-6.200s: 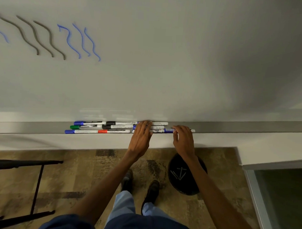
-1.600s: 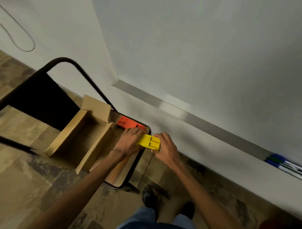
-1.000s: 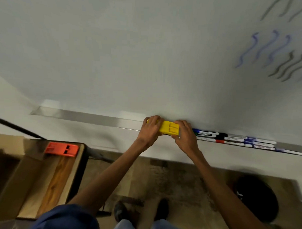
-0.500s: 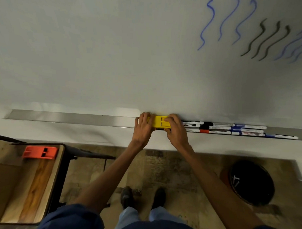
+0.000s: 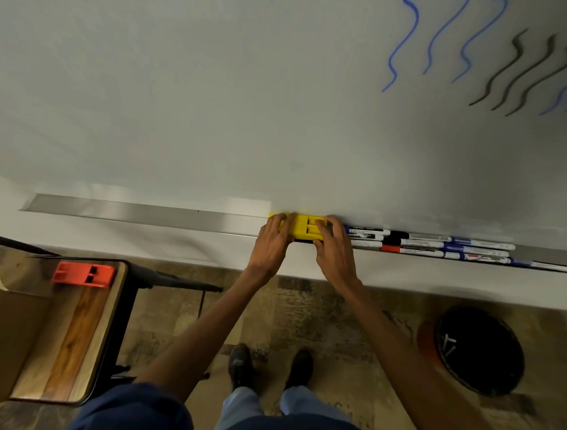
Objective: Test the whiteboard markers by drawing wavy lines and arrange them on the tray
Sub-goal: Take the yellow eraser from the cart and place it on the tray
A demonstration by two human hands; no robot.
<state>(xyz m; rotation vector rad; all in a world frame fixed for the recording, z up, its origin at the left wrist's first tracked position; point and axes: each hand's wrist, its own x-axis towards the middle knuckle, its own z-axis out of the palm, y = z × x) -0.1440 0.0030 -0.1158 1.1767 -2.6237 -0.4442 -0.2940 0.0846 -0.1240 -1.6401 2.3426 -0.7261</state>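
Both hands grip a yellow eraser (image 5: 302, 227) on the metal tray (image 5: 147, 211): the left hand (image 5: 270, 243) curls its fingers (image 5: 278, 221) over one end, the right hand (image 5: 334, 248) over the other. The markers (image 5: 429, 244) lie in rows on the tray, touching the right fingertips. Above, the whiteboard (image 5: 215, 100) carries blue and dark wavy lines (image 5: 474, 51). A desk (image 5: 79, 330) with an orange eraser (image 5: 84, 273) stands left on the worn floor (image 5: 320, 319).

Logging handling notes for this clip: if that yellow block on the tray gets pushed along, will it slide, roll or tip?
The yellow block looks like rigid moulded plastic, so probably stiff and light. Its flat, boxy shape should slide, not roll. Lying low on the metal tray, it seems unlikely to tip.
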